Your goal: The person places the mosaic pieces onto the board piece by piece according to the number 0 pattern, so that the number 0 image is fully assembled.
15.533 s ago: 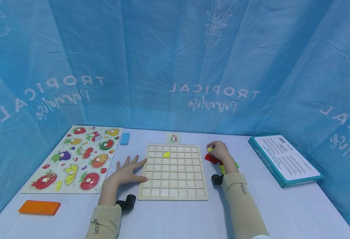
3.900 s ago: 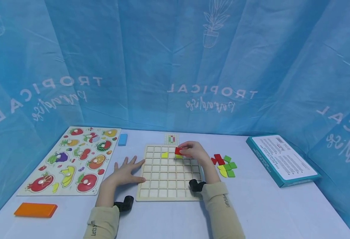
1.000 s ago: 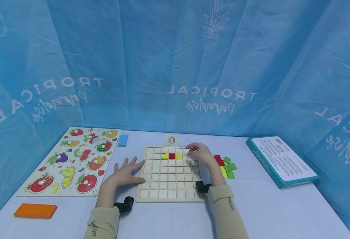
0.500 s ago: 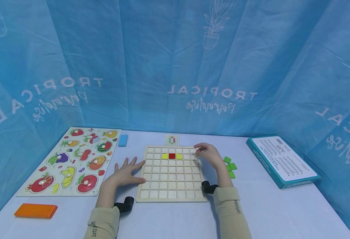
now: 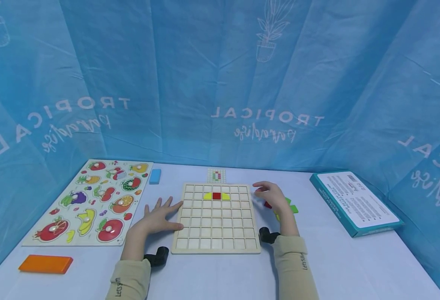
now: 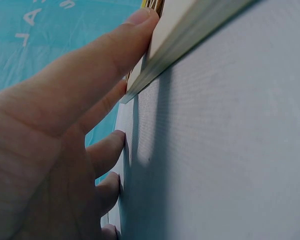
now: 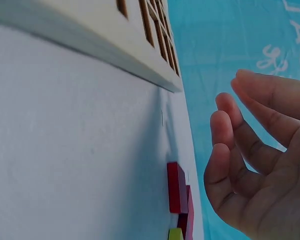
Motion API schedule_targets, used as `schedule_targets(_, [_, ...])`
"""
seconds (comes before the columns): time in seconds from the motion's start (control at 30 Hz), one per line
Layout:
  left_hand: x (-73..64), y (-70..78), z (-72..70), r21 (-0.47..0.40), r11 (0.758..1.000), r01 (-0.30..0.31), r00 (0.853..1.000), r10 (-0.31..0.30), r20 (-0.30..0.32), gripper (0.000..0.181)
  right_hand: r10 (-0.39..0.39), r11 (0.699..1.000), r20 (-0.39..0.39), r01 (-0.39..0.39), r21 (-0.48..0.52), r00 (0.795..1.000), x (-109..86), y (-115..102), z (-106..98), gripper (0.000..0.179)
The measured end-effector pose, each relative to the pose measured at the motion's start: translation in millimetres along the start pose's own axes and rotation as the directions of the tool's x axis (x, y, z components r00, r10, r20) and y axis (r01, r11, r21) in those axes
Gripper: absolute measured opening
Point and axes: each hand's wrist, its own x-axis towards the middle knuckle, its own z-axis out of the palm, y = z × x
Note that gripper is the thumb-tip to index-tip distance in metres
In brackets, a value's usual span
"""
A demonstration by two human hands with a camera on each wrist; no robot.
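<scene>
A wooden grid board [image 5: 217, 246] lies in the middle of the table. In its second row from the back, a red square tile [image 5: 217, 196] sits between two yellow rounded tiles [image 5: 207, 196]. My left hand [image 5: 159, 218] spreads its fingers at the board's left edge, and in the left wrist view the thumb [image 6: 135, 30] rests on that edge. Right of the board, my right hand [image 5: 274, 198] hovers over loose red tiles [image 7: 176, 187]; its fingers are loosely bent and nothing shows between them. Green tiles [image 5: 293, 209] and a yellow one are partly hidden behind the hand.
A small pattern card [image 5: 216, 175] lies behind the board. At left are a fruit puzzle board [image 5: 69, 216], a blue block [image 5: 154, 176] and an orange block [image 5: 45, 264]. A teal box [image 5: 356, 204] lies at right, and a blue curtain [image 5: 220, 83] hangs behind.
The red tile that my right hand held is now on the board between two yellow tiles; the second yellow was added earlier. My right hand has moved right, off the board. My left stays put.
</scene>
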Motion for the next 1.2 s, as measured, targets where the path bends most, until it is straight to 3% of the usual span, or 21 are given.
schedule_targets(0.87, [-0.7,0.6,-0.9,0.001,1.0,-0.007,1.0,0.007,-0.002,0.085,0.17,0.983,0.022,-0.168,-0.073,0.985,0.0,21,-21,0.028])
schedule_targets(1.2, [0.1,0.7,-0.6,0.008,1.0,0.006,1.0,-0.006,0.003,0.086,0.148,0.974,0.028,-0.141,-0.18,0.989,-0.7,22,-20,0.037])
